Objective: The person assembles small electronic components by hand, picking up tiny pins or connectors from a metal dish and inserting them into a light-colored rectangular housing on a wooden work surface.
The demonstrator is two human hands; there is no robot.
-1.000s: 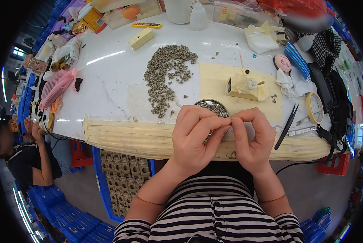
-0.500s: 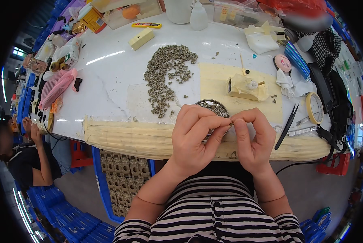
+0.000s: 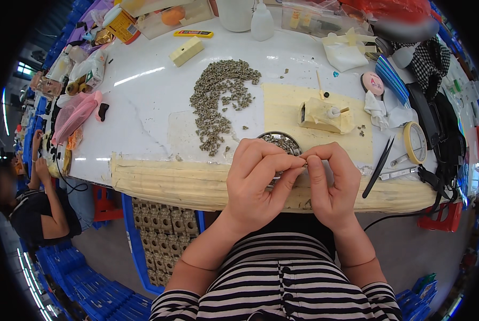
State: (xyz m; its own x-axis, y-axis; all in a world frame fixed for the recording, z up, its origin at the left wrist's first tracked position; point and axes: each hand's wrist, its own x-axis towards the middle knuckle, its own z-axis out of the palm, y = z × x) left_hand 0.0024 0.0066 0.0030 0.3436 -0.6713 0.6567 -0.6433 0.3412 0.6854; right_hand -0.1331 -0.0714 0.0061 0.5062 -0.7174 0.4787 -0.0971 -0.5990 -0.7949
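The left hand (image 3: 258,179) and the right hand (image 3: 330,184) meet fingertip to fingertip above the round metal dish of small grey parts (image 3: 282,143), at the near edge of the white surface (image 3: 143,128). Each grip is closed on one tiny part (image 3: 304,159), too small to tell its shape or axis. The part lies between both grips, equally near to each. The grey heap of the same parts (image 3: 220,101) lies farther, toward the left hand's side.

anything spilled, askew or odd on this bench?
Mostly the small grey parts: a loose heap straight on the white table, with strays scattered toward the round metal dish and a few by the tape-wrapped block. Both hands, left and right, pinch something tiny at the fingertips; nothing looks damaged.
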